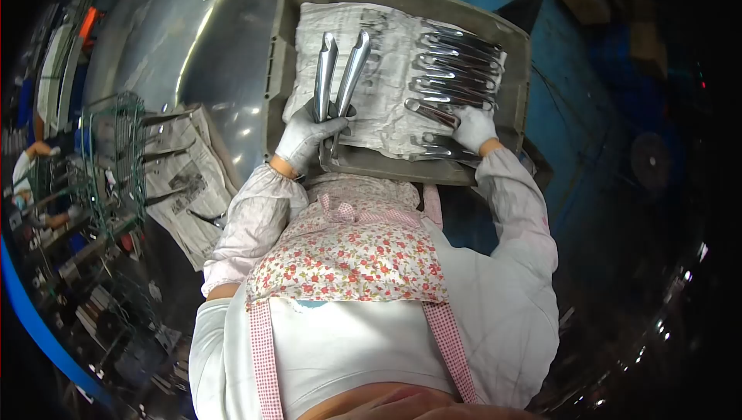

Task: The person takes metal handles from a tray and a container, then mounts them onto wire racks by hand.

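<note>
My left hand [311,136], in a grey-white glove, is closed around two long polished metal handles [340,76]. They stick up side by side over the left part of the newspaper [379,103]. My right hand [474,128], gloved too, has its fingers closed on the end of another metal handle [433,113] at the right side of the tray. Above that hand lies a column of several similar metal pieces [456,64], and more of them [442,148] lie below it. Their exact kind is not clear.
A grey plastic tray [276,72] holds the newspaper and the metal pieces. To the left, several dark curved pieces lie on more newspaper [193,188] beside a green wire rack [116,157]. Another person's hand [39,149] shows at the far left. A blue surface [556,134] is on the right.
</note>
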The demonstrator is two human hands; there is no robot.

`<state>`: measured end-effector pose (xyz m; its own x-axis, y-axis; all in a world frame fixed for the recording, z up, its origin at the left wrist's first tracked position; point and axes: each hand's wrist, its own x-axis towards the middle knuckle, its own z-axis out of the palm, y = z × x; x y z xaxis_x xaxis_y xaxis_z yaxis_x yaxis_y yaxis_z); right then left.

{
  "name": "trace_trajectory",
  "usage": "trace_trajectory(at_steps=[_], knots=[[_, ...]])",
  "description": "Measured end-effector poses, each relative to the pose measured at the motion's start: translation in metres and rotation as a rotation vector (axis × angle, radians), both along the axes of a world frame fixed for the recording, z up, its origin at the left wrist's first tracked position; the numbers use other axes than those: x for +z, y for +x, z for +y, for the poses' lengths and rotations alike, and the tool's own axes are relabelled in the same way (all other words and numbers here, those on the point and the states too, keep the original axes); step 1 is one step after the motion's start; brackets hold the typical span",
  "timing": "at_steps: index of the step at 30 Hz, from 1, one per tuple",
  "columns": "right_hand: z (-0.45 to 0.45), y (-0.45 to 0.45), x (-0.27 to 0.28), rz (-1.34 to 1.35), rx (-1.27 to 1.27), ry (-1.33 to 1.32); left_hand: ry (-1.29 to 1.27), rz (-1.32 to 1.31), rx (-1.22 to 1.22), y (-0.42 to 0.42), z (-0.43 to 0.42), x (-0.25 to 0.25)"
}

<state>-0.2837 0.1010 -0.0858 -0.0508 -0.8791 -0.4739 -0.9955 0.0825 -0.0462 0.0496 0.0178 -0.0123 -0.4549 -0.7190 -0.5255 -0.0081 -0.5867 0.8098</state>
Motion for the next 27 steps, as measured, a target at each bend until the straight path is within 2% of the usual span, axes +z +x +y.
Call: trace_trajectory(at_steps=[1, 2, 3, 4, 5, 6, 7, 8, 9, 11, 13, 15, 17, 18, 19, 21, 22, 24, 25, 26, 27], knots=[[-0.003, 0.016, 0.013, -0.042, -0.001, 0.091, 0.008, 0.014, 0.049, 0.01, 0.0, 0.004], [0.006, 0.014, -0.023, -0.251, -0.01, 0.119, 0.028, -0.032, -0.001, 0.024, 0.0, -0.003], [0.004, 0.033, -0.004, -0.439, 0.1, -0.007, -0.008, -0.057, -0.048, 0.034, -0.002, -0.001], [0.004, 0.035, -0.022, -0.325, 0.175, 0.103, 0.021, -0.036, 0.002, 0.043, 0.0, 0.0], [0.011, 0.031, -0.054, -0.281, 0.207, 0.101, 0.045, -0.018, 0.064, 0.051, 0.003, 0.003], [0.001, 0.033, -0.054, -0.178, 0.41, 0.089, -0.007, 0.023, 0.16, 0.056, 0.005, 0.006], [-0.002, 0.033, -0.049, -0.249, 0.316, 0.074, -0.065, 0.062, 0.254, 0.064, 0.006, 0.01], [-0.017, 0.053, -0.009, -0.19, 0.162, 0.198, -0.006, 0.048, 0.238, 0.073, 0.006, 0.03], [-0.027, 0.053, 0.002, -0.159, 0.176, 0.254, 0.06, 0.046, 0.215, 0.084, 0.006, 0.049], [-0.042, 0.028, 0.006, -0.127, 0.32, 0.24, 0.016, 0.124, 0.183, 0.112, 0.013, 0.015], [-0.059, 0.036, 0.073, -0.237, 0.331, 0.209, -0.025, -0.023, 0.14, 0.135, 0.022, 0.021], [-0.068, 0.066, 0.141, -0.34, 0.217, 0.137, -0.049, -0.022, 0.031, 0.158, 0.033, 0.03], [-0.081, 0.111, 0.202, -0.355, 0.307, -0.013, -0.176, 0.048, 0.108, 0.173, 0.045, 0.036], [-0.087, 0.137, 0.227, -0.339, 0.271, -0.035, -0.238, 0.081, 0.146, 0.182, 0.05, 0.039], [-0.092, 0.161, 0.245, -0.338, 0.338, -0.113, -0.217, 0.031, 0.127, 0.193, 0.054, 0.044], [-0.104, 0.206, 0.253, -0.54, 0.528, -0.322, -0.175, -0.073, 0.088, 0.216, 0.063, 0.055], [-0.112, 0.223, 0.245, -0.561, 0.481, -0.292, -0.158, -0.028, 0.118, 0.226, 0.066, 0.06], [-0.126, 0.274, 0.233, -0.737, 0.322, -0.177, -0.278, -0.026, 0.228, 0.246, 0.081, 0.056], [-0.126, 0.315, 0.233, -0.886, 0.206, -0.085, -0.336, -0.026, 0.284, 0.256, 0.089, 0.054], [-0.123, 0.349, 0.233, -1.095, 0.072, 0.025, -0.226, -0.064, 0.278, 0.268, 0.097, 0.059], [-0.12, 0.379, 0.231, -1.297, -0.067, 0.146, -0.354, -0.175, 0.314, 0.279, 0.107, 0.055]])
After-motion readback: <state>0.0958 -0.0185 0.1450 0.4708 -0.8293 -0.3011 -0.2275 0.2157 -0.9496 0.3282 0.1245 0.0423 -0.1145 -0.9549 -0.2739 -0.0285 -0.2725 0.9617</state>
